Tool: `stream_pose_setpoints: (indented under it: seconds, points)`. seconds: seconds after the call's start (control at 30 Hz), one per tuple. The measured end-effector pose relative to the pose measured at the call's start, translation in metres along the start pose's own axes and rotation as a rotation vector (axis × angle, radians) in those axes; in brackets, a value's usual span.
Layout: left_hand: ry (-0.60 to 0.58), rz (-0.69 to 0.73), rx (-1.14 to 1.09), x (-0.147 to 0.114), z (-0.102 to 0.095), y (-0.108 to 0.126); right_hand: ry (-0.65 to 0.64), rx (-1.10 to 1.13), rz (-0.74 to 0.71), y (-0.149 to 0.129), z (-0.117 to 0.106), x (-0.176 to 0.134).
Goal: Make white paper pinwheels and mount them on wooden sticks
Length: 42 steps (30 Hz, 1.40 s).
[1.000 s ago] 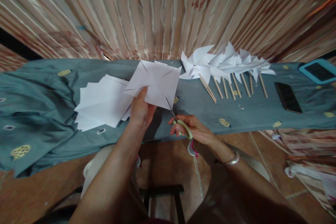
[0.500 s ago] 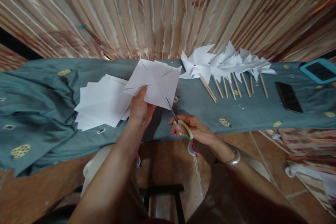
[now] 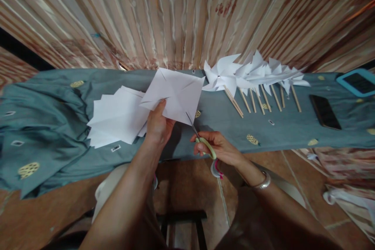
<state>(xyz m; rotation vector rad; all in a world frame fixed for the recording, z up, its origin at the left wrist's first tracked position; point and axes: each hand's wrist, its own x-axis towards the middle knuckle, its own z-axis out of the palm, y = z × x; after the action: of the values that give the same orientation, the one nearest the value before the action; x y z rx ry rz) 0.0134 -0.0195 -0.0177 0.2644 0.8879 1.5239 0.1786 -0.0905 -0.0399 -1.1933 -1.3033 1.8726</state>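
My left hand [image 3: 159, 125] grips a square sheet of white paper [image 3: 178, 91] near its lower left edge, thumb on top. Slits run inward from the corners of this sheet. In my right hand [image 3: 218, 146] is a pair of scissors [image 3: 208, 147] with pale green handles. Their blades lie at the sheet's lower right corner, closed or nearly so. Left of the held sheet, a fanned stack of white paper sheets [image 3: 115, 117] rests on the green cloth, partly behind my left hand.
Several white paper pinwheels [image 3: 225, 72] on wooden sticks lie in a row on the green cloth [image 3: 281, 129]. Farther right are a dark phone [image 3: 324, 111] and a blue-framed device [image 3: 356, 82]. A pleated curtain [image 3: 175, 19] hangs behind the table.
The whole view has shifted slightly, so everything sits a little lower and to the right. The scissor blades stay at the sheet's lower right corner, and both hands keep their hold.
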Motion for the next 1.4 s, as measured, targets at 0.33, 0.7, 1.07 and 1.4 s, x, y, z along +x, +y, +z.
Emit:
stream_pose_setpoints:
  seconds: [0.33,0.7,1.07,1.4]
  points:
    - [-0.011,0.021,0.049,0.0027,-0.0025,-0.0001,0.046,0.031,0.019,0.0026,0.0009,0.0005]
    - [-0.014,0.062,0.051,0.0067,-0.0068,-0.0040,0.066,0.072,0.052,0.0008,0.0035,-0.0001]
    - [-0.012,0.056,0.050,0.0048,-0.0050,-0.0022,0.116,0.153,0.095,0.0018,0.0048,0.0010]
    - [-0.025,0.068,0.054,0.0063,-0.0059,-0.0033,0.123,0.134,0.075,0.0019,0.0030,0.0030]
